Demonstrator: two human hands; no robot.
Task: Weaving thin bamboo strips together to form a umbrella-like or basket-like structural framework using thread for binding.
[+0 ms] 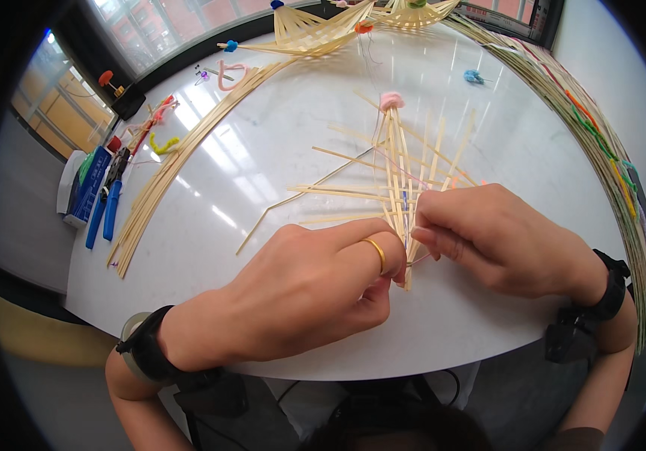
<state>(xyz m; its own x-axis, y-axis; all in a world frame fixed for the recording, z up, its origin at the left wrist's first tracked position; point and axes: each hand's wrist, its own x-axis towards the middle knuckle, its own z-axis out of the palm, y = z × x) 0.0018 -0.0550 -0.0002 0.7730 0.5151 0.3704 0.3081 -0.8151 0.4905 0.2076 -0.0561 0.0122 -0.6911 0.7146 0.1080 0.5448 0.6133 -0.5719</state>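
1. head view, left hand [304, 282]: fingers curled inward at the near end of the pale strips; tips hidden, so what it grasped could not be told. probably set there to steady that end.
2. head view, right hand [500, 237]: thumb and forefinger closed together, apparently pinching the pink thread [400, 164], which ran to them from the far side and came out below the thumb. likely held so as to keep it drawn.
3. head view, pale strips [394, 173]: on the white table [278, 113], at centre, running far to near, crossed by others; far ends gathered at a pink tuft [391, 101], seemingly to stop them spreading.
4. head view, far edge: woven pieces [315, 41], perhaps set back for working room.
5. head view, left: loose strips [159, 188]; beyond them blue-handled pliers [112, 210], presumably parked within reach.
6. head view, right: greenish strips [643, 286], laid along the rim.
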